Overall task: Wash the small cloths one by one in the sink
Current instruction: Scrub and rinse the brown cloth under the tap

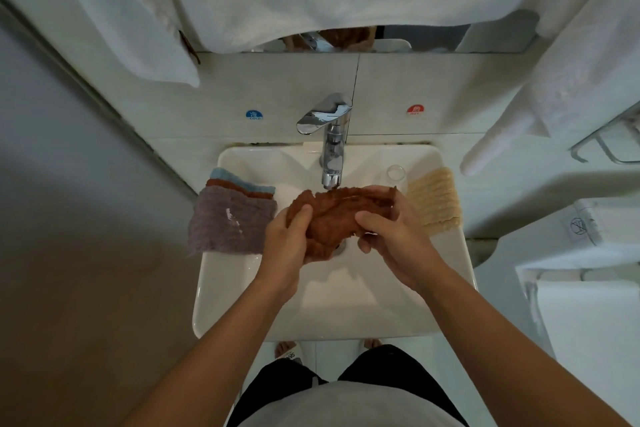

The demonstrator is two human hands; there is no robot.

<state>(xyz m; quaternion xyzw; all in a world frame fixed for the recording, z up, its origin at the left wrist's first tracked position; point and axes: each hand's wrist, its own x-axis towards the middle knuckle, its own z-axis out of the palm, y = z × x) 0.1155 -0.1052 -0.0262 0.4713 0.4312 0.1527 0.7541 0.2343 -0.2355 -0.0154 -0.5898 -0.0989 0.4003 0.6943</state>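
I have the brown cloth (332,218) bunched in both hands over the basin of the sink (332,308), just in front of the tap (332,149) and right under its spout. My left hand (287,243) has fingers and thumb curled round the cloth's left end; my right hand (391,229) pinches and wraps the right end, thumb on top. Both are closed on it, nothing hanging free but a ragged lower fold that droops towards the drain.

It looks soft, limp terry that takes whatever shape I squeeze it into. I judge it will be light dry and noticeably heavier once soaked, and it will sag and drip wherever I am not holding it. It is not fragile and not slippery, so a firm squeeze should do no harm. The two ends are the best hold, I think: gripping there lets me rub the middle against itself under the spout and later twist it out. I cannot tell whether water is running.

Left of the tap, on the sink's rim, lies the pile (232,215) of cloths, grey on top with brown and blue edges showing behind. Right of the tap a cream cloth (434,199) is draped over the rim, with a glass (396,174) just beside it.
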